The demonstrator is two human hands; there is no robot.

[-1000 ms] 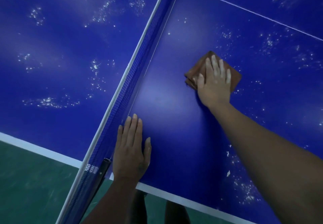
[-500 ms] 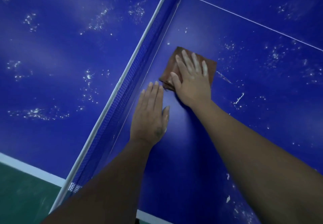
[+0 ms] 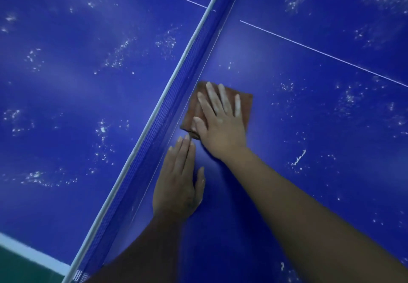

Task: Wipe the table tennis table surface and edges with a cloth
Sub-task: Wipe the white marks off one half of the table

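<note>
At the near-left corner of the blue, white-lined bench, a white painted edge line borders a dark green floor. Both bare forearms reach in from the near edge.

The left hand lies flat, palm down, on the bench just beside the foot of the net. Its fingers are straight and together, its thumb is out, and it holds nothing. A second ago it rested close to the near edge; it has since slid forward along the net.

Just beyond it, the right hand presses flat on the brown folded fabric cloth, with its fingers straight and spread rather than curled round it. The cloth was out in the open surface a second ago and has been swept sideways. One edge now sits against the foot of the blue mesh net with a white top band. That probably means the strip along the net is being cleared (the patch around both hands looks free of dust).

The cloth is nearly square and much of it is covered. Its slightly longer axis seems to run away from the net, with a short edge parallel to it. The fingers point toward the far side.

White dusty specks remain to the right and across the net, out past the thin white centre line, so much of the wiping is left.
</note>
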